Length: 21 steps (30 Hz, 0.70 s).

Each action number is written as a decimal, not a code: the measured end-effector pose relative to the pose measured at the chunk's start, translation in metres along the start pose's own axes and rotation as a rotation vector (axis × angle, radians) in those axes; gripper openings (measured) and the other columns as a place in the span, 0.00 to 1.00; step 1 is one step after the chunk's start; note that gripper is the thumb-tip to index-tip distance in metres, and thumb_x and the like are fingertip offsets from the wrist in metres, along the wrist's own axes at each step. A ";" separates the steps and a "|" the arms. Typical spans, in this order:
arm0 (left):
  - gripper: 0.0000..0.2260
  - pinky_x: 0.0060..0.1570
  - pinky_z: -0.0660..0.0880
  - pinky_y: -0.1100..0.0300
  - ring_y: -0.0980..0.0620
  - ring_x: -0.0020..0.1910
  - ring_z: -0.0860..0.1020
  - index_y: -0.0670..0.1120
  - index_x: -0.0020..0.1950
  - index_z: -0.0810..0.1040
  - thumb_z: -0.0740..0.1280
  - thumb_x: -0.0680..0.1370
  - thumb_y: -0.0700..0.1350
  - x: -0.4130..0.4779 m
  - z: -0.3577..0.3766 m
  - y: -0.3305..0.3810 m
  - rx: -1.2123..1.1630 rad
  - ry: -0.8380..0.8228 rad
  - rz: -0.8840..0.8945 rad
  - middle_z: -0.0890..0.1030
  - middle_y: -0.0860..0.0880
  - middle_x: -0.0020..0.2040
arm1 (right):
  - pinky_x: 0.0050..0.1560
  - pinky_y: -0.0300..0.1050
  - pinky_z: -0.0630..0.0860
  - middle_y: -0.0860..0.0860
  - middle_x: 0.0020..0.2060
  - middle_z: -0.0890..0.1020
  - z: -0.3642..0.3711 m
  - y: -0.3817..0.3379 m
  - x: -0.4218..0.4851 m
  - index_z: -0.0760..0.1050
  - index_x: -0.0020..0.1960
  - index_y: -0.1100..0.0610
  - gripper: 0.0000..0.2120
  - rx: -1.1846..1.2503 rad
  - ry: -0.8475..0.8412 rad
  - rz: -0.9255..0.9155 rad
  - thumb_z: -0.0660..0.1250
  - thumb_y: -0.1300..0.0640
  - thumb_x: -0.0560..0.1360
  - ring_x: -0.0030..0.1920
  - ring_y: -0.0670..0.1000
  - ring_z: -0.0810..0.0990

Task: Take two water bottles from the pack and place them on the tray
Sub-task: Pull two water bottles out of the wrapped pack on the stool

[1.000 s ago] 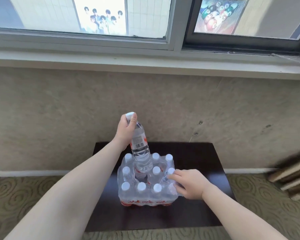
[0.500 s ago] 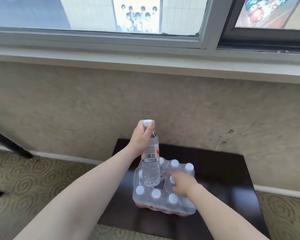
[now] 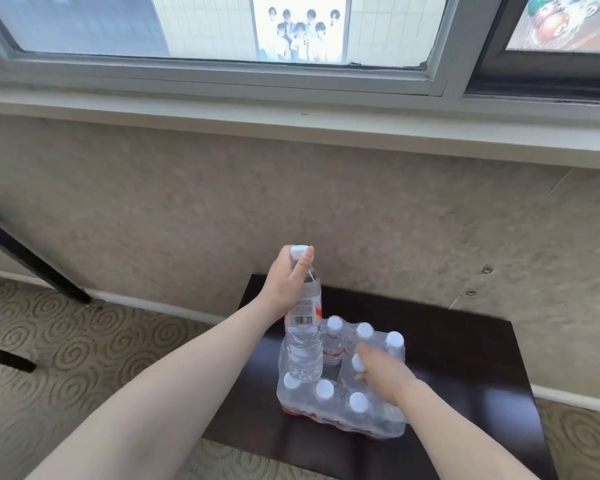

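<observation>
Bottles are what this job turns on, and one bottle (image 3: 303, 327) is already clear of the pack (image 3: 340, 382): the left hand (image 3: 288, 284) has its fingers clenched round the neck and shoulder just under the white cap, holding it upright above the near-left part of the pack, its base level with the caps below. The right hand (image 3: 381, 375) rests on top of the pack toward its right side, fingers bent around a capped bottle there; whether they are truly gripping it or only pressing the wrap down, I cannot tell. The pack itself sits on a dark table (image 3: 465, 358), toward the table's left end, with its plastic wrap opened at the top. By my reading the task is less than half done: one bottle is lifted but not set down, the second remains inside the pack, and no tray shows anywhere in view, so both placements are still to come. Counting: one bottle in the air, and seven white caps visible in the pack, three along the edge nearest the person, three along the far edge, one under the right fingers; others may be hidden by the hand. One pack, one table, two hands.
</observation>
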State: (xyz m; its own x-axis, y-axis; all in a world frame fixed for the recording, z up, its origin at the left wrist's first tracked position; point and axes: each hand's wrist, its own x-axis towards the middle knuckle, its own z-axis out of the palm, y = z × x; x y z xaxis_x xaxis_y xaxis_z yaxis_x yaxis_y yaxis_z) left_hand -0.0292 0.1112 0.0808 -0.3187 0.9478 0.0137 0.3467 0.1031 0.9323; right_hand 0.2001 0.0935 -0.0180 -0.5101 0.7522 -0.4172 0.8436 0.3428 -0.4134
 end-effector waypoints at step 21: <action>0.21 0.45 0.70 0.70 0.51 0.44 0.78 0.44 0.34 0.74 0.56 0.81 0.56 -0.022 -0.059 0.079 -0.077 0.042 0.148 0.82 0.43 0.42 | 0.48 0.49 0.74 0.56 0.42 0.75 -0.183 -0.097 -0.038 0.71 0.49 0.57 0.12 1.136 0.400 -0.505 0.61 0.48 0.75 0.44 0.55 0.75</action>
State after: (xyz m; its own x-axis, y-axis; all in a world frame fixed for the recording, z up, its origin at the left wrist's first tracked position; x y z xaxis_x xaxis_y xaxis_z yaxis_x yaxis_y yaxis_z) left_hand -0.0469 0.0810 0.1755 -0.3065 0.9372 0.1663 0.3246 -0.0614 0.9439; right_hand 0.1684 0.1350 0.1855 -0.4759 0.8626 0.1714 -0.1382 0.1190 -0.9832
